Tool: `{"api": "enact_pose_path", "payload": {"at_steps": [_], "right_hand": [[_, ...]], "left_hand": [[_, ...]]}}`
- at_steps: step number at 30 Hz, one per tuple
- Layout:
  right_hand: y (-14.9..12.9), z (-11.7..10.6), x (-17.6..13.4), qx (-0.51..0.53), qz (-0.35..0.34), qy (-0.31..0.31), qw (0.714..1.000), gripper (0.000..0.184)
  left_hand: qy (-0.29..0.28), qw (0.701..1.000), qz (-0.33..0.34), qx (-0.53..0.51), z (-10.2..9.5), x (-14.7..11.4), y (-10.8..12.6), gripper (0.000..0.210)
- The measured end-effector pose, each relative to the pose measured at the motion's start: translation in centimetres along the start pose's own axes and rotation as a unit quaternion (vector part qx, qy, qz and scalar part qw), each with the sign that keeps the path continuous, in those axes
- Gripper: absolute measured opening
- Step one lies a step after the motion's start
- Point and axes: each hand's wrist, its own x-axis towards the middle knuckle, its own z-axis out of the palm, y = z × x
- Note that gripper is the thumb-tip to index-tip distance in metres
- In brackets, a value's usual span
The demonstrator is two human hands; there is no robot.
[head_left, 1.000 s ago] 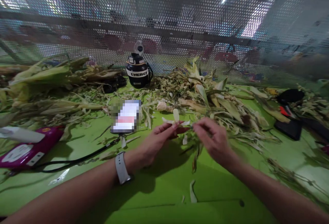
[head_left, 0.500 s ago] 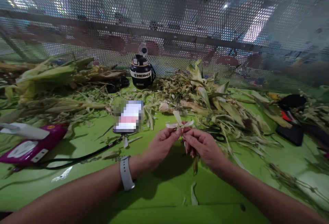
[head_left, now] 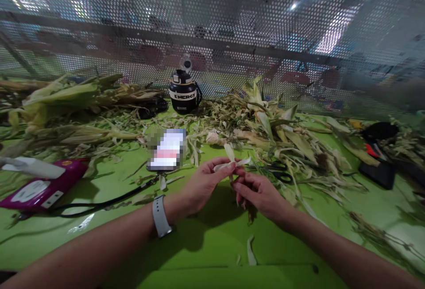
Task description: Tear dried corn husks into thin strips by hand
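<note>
Pale strips of corn husk [head_left: 229,152] stick out in a small cross shape from between my fingers, above the green table [head_left: 212,244]. My left hand [head_left: 207,180] pinches the strips between thumb and fingers. Just right of it, my right hand [head_left: 257,191] is closed on the lower ends of the same strips, its fingers curled below the thumb. How the strips join is hidden by the fingertips. Black scissors [head_left: 282,171] lie beyond my right hand, partly among husk scraps. A loose husk strip [head_left: 251,250] lies nearer the table's front.
A phone [head_left: 168,149] with a lit, blurred screen lies left of centre. Behind it stands a black bottle [head_left: 183,94]. Piles of dry husks [head_left: 245,112] cover the back. A purple power strip [head_left: 43,187] with a white plug is at left; a perforated metal screen [head_left: 212,28] rises behind.
My left hand's fingers have slid up over the crossing of the husk strips. My right hand has dropped slightly, its fingers now lower on the strips.
</note>
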Motion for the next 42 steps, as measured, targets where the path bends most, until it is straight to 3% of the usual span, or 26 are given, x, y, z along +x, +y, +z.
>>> {"api": "enact_pose_path", "payload": {"at_steps": [5, 10, 14, 19, 23, 27, 30, 34, 38, 42], "right_hand": [[-0.6, -1.7, -0.2, -0.043, -0.068, 0.067, 0.994, 0.037], [-0.4, -1.5, 0.1, -0.103, -0.052, 0.051, 0.992, 0.04], [0.1, -1.0, 0.3, -0.135, -0.088, 0.08, 0.984, 0.039], [0.4, -1.5, 0.6, -0.164, -0.107, 0.095, 0.976, 0.037], [0.0, -2.4, 0.7, -0.15, -0.068, 0.061, 0.984, 0.04], [-0.4, -2.8, 0.6, -0.118, -0.045, 0.001, 0.992, 0.047], [-0.3, -2.2, 0.5, -0.114, -0.062, 0.007, 0.991, 0.044], [0.0, -1.3, 0.3, -0.127, -0.111, 0.071, 0.983, 0.043], [-0.4, -1.0, 0.0, -0.146, -0.089, 0.081, 0.982, 0.04], [-2.0, -1.0, -0.9, -0.223, -0.105, 0.078, 0.966, 0.01]], "left_hand": [[-0.013, 0.997, 0.008, 0.07, 0.1, -0.2, 0.5, 0.019], [-0.024, 0.988, -0.01, 0.151, 0.5, -0.4, 0.7, 0.023], [-0.016, 0.974, -0.014, 0.225, 0.1, -0.2, 0.8, 0.024], [-0.034, 0.971, -0.022, 0.236, -0.7, 0.2, 1.0, 0.024], [-0.054, 0.961, -0.016, 0.271, -0.7, 0.2, 1.3, 0.022], [-0.148, 0.948, -0.052, 0.275, -0.3, -0.2, 0.8, 0.021], [-0.173, 0.946, -0.058, 0.267, -0.2, -0.5, 0.3, 0.026], [-0.156, 0.945, -0.069, 0.28, -0.3, -0.6, 0.6, 0.028], [-0.167, 0.934, -0.1, 0.3, -0.3, -0.8, 1.0, 0.026], [-0.177, 0.94, -0.057, 0.284, -0.1, -0.9, 0.5, 0.023]]}}
